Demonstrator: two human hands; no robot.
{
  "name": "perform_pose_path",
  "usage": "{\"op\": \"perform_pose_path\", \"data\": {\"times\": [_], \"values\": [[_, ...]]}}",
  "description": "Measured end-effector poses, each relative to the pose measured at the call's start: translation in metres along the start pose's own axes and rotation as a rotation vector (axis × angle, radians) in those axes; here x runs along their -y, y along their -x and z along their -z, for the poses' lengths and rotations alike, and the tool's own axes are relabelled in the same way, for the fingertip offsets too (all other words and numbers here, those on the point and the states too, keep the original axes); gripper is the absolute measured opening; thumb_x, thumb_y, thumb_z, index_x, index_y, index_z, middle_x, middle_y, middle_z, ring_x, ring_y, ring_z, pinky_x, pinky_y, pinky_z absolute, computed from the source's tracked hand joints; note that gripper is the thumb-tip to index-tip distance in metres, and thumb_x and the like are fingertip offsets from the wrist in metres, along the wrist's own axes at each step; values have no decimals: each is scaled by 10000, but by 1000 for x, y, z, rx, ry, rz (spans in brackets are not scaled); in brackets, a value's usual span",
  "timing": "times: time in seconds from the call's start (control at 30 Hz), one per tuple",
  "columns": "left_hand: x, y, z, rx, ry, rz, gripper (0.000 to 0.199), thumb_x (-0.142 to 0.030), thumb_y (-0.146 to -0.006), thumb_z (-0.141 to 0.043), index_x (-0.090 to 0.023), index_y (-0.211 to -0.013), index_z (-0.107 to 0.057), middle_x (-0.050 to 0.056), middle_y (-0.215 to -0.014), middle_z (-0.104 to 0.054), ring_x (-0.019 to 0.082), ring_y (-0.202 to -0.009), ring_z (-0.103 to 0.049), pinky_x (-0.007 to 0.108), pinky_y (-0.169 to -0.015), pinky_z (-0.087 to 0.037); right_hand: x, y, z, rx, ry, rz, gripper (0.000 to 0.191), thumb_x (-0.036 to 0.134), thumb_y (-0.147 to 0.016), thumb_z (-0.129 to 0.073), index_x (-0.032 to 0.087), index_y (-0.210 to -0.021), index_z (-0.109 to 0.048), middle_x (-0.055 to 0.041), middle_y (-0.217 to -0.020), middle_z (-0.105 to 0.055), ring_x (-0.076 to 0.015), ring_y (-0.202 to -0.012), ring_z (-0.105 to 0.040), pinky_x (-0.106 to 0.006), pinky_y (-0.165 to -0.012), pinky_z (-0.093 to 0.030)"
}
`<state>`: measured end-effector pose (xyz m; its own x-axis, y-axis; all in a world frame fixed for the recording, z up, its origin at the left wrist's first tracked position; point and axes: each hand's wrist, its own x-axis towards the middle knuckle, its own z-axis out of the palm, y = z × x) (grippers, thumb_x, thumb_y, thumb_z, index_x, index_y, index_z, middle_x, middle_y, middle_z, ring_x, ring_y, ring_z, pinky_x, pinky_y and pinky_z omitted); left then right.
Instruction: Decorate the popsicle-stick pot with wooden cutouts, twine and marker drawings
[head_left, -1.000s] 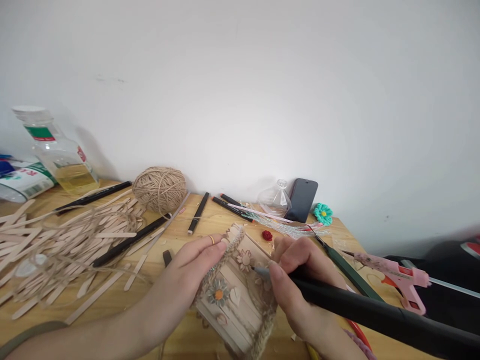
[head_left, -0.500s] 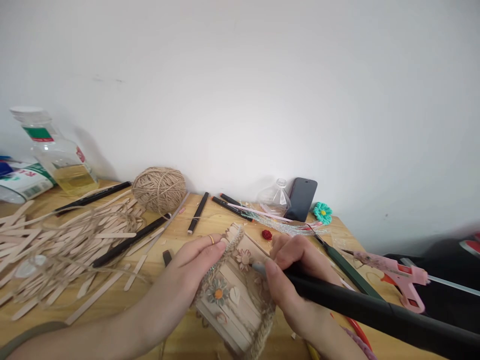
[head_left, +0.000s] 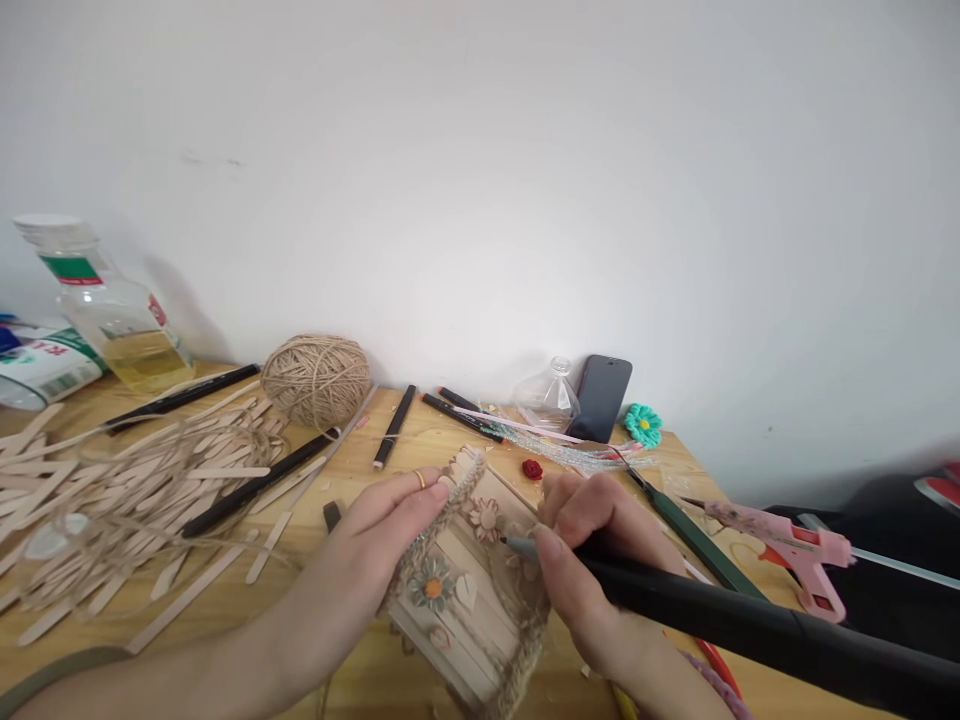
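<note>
My left hand (head_left: 379, 545) is closed on the upper left edge of a craft-stick box (head_left: 469, 655), thumb on top. Braided twine trims the tilted box. On its face sit a grey flower with an orange centre (head_left: 431, 588), a pale heart (head_left: 466, 592) and a wooden flower (head_left: 485, 519) with reddish petal outlines. My right hand (head_left: 596, 560) grips a thick black marker (head_left: 705, 605). The marker's grey tip points at the lower right petals of the reddish flower; whether it touches cannot be made out. Behind the right fingers, the box's right side is partly hidden.
Loose craft sticks (head_left: 210, 470), a twine ball (head_left: 315, 380) and an oil bottle (head_left: 124, 320) lie or stand left. Behind are black markers (head_left: 394, 428), a red rose (head_left: 532, 469) and a phone (head_left: 603, 398). At right are a green-handled tool (head_left: 697, 535) and a pink glue gun (head_left: 795, 545).
The marker's tip has shifted slightly left and down, closer to the reddish flower's lower petals. My left hand keeps its hold on the box. The whole view has drifted slightly.
</note>
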<state>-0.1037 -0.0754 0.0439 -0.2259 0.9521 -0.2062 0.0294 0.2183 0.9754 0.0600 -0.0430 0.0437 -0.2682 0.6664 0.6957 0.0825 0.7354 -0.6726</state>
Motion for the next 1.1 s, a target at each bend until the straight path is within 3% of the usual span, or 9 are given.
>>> {"op": "perform_pose_path", "data": {"times": [0.27,0.6,0.93,1.1], "values": [[0,0,-2,9,-13,87,395,-536,-676,-606,-245,-918,-718,30,-1200,-651,282,-1212,-506,313,-958,-455,1,0,2,47,56,1,239,104,-757,-516,223,-658,-333,83,-520,-307,-79,-450,-295,-240,-450,-251],[-4,4,-3,1,11,54,297,-476,-716,-590,-261,-878,-715,9,-1144,-666,268,-1206,-492,322,-1013,-397,-3,3,4,-66,-118,-30,217,98,-808,-502,222,-688,-371,71,-560,-329,-91,-487,-290,-253,-463,-223],[-3,4,0,51,-43,34,363,-527,-682,-588,-235,-862,-706,29,-1170,-654,258,-1187,-515,271,-961,-444,5,-4,3,-9,90,70,239,89,-735,-512,227,-652,-336,87,-509,-308,-71,-419,-293,-220,-416,-244],[-6,6,-3,2,-23,31,305,-492,-691,-601,-236,-818,-709,28,-1105,-684,266,-1154,-542,284,-945,-453,6,-6,3,18,126,57,227,97,-728,-499,233,-658,-332,83,-506,-308,-76,-416,-306,-223,-417,-248]]}}
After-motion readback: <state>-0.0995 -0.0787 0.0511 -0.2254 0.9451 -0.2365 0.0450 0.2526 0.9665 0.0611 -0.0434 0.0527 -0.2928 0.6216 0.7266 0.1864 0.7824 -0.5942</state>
